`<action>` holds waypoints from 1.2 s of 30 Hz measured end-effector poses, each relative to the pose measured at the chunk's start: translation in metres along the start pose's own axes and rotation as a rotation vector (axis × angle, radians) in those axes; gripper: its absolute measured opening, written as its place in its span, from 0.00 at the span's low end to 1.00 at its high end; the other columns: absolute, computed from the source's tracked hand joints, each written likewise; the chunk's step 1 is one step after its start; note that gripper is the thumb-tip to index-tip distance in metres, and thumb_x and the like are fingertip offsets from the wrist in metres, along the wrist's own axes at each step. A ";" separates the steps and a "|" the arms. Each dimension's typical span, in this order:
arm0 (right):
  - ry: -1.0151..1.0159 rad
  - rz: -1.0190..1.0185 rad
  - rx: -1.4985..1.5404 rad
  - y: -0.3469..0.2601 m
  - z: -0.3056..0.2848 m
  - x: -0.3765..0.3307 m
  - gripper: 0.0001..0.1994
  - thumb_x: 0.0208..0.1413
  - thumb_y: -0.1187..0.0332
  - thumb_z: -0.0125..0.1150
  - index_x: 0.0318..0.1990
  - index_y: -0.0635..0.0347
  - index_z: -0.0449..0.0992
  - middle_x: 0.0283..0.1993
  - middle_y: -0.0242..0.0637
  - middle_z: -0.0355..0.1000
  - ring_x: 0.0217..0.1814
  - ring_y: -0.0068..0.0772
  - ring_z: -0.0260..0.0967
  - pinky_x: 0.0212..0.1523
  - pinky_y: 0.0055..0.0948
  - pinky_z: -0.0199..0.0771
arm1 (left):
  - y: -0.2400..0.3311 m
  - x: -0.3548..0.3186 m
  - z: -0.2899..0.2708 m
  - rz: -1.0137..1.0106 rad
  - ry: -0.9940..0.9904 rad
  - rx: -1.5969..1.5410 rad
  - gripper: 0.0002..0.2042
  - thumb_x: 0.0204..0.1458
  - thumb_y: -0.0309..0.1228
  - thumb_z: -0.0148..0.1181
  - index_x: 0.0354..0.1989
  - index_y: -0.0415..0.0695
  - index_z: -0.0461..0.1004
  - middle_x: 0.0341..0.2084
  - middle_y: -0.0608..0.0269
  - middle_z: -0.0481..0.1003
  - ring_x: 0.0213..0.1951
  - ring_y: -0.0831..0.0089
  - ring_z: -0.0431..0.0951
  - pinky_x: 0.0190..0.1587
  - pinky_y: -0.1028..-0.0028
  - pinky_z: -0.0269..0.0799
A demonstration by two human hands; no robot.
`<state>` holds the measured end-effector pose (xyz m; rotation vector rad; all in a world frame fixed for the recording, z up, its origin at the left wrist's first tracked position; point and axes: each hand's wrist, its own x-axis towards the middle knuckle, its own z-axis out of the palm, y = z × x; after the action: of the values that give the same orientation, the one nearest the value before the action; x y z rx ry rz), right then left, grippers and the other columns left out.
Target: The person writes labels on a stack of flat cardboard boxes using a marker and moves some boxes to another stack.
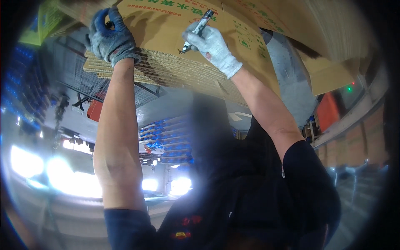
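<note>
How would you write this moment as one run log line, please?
left hand: gloved, at left end of cardboard stack | right hand: gloved, holding marker | marker tip: down by top sheet's near edge

Location type: an industrial workspace, either a packing area or a warehouse; which one cannot be confirmed from here. Indicators: layered corrugated cardboard sheets [171, 68] with printed faces, a wire-mesh frame [143, 98], a smooth grey floor [287, 68] and tiered blue stacks [166, 139] behind.
</note>
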<state>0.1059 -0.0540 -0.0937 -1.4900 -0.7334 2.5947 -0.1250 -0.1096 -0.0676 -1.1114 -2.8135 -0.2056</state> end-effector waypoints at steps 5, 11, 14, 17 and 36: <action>0.006 -0.017 0.032 0.001 -0.004 0.001 0.06 0.55 0.69 0.64 0.35 0.61 0.75 0.22 0.29 0.70 0.13 0.11 0.55 0.12 0.16 0.52 | 0.002 0.000 0.002 -0.030 0.002 -0.034 0.13 0.53 0.46 0.59 0.37 0.51 0.78 0.33 0.66 0.77 0.30 0.70 0.76 0.40 0.68 0.70; -0.027 0.037 -0.040 -0.002 -0.006 0.005 0.10 0.57 0.67 0.62 0.40 0.63 0.73 0.35 0.32 0.72 0.32 0.19 0.70 0.31 0.19 0.73 | 0.000 0.001 0.001 0.004 -0.011 -0.022 0.13 0.53 0.46 0.59 0.37 0.51 0.78 0.33 0.66 0.77 0.30 0.70 0.76 0.40 0.68 0.70; -0.018 0.025 -0.015 -0.003 -0.007 0.005 0.10 0.56 0.66 0.62 0.40 0.63 0.73 0.35 0.32 0.72 0.32 0.19 0.70 0.33 0.19 0.73 | -0.001 0.001 0.003 -0.021 -0.003 -0.052 0.12 0.53 0.46 0.59 0.37 0.52 0.78 0.33 0.66 0.77 0.30 0.70 0.76 0.40 0.68 0.69; -0.002 0.006 -0.003 -0.011 -0.002 0.003 0.11 0.56 0.66 0.63 0.41 0.63 0.73 0.34 0.31 0.72 0.34 0.18 0.70 0.35 0.19 0.74 | -0.003 0.001 0.003 -0.009 0.003 -0.018 0.13 0.53 0.46 0.59 0.37 0.52 0.79 0.34 0.66 0.77 0.30 0.70 0.76 0.41 0.68 0.69; 0.092 -0.033 0.068 -0.001 -0.005 0.011 0.07 0.56 0.66 0.64 0.34 0.60 0.75 0.24 0.30 0.70 0.15 0.11 0.54 0.14 0.14 0.52 | 0.002 0.002 0.001 -0.008 -0.009 -0.022 0.13 0.53 0.46 0.59 0.38 0.51 0.79 0.33 0.66 0.77 0.31 0.70 0.76 0.44 0.68 0.67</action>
<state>0.1040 -0.0480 -0.1045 -1.5521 -0.6478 2.4826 -0.1249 -0.1072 -0.0678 -1.1079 -2.8307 -0.2333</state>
